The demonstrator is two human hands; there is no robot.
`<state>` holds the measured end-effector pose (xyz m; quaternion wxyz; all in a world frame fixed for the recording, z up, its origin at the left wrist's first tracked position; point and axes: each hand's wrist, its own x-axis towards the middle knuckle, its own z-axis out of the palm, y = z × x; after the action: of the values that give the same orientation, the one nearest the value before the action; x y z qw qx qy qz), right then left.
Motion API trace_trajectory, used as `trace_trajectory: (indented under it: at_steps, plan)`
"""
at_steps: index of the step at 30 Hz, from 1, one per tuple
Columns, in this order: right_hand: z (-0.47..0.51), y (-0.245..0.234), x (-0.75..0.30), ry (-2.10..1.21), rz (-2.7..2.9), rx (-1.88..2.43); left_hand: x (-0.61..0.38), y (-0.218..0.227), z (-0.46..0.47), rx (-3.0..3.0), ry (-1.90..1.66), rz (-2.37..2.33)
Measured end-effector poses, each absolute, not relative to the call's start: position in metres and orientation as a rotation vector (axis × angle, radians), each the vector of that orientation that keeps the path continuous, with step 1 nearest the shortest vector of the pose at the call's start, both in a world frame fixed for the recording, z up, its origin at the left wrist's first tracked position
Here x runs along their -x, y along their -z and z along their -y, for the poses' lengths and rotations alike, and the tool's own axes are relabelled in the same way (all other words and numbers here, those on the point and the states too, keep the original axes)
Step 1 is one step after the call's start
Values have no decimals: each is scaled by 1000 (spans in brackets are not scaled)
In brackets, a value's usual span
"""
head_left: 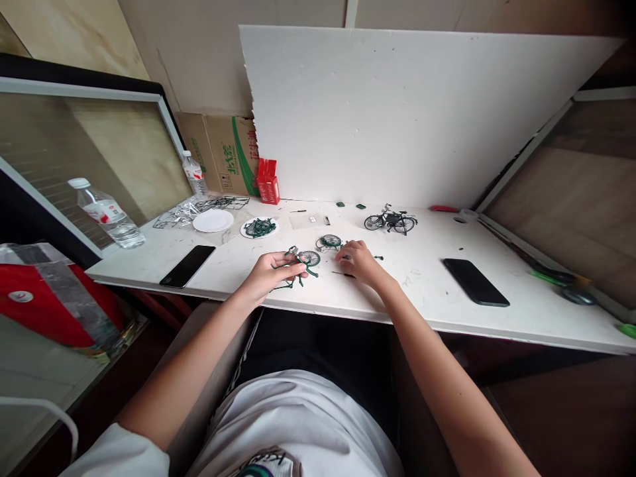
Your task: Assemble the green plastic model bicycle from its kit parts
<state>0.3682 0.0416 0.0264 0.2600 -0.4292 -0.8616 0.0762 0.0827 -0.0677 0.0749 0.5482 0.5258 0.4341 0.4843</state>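
My left hand [278, 270] is closed on a green model bicycle frame [312, 271] above the table's front part. A spoked wheel [310, 258] shows at the frame's far end. My right hand [358, 260] is low over the tabletop with its fingers bent together; what lies between the fingertips is hidden. Just beyond it are loose model wheels [330, 241], one with a green part across it. A thin dark tool [342, 273] lies beneath this hand. Farther back stands a black model bicycle [390, 220]. Green parts [260, 228] fill a small white plate [247, 232].
A phone [187, 266] lies at left, another phone [476, 281] at right. Water bottles [110, 215], a white lid-like plate [213, 220] and a red box [268, 182] stand or lie back left. A white board [417, 119] rises behind the table.
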Motion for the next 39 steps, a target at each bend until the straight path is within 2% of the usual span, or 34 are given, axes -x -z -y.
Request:
trace_trajectory:
  at_steps: [8, 16, 26, 33, 39]
  plan:
    - [-46, -31, -378, -101, 2300, 1224, -84, -76, 69, -1248, -1131, -1041]
    - [-38, -51, -392, -428, 2320, 1411, -81, -74, 68, -1284, -1116, -1036]
    - [-30, -60, -379, -141, 2146, 1771, -83, -77, 70, -1301, -1131, -1041]
    - [-23, -63, -365, -555, 2105, 1800, -83, -78, 71, -1340, -1124, -1056]
    - [-27, -51, -358, -340, 1980, 1962, -84, -78, 71, -1343, -1122, -1056]
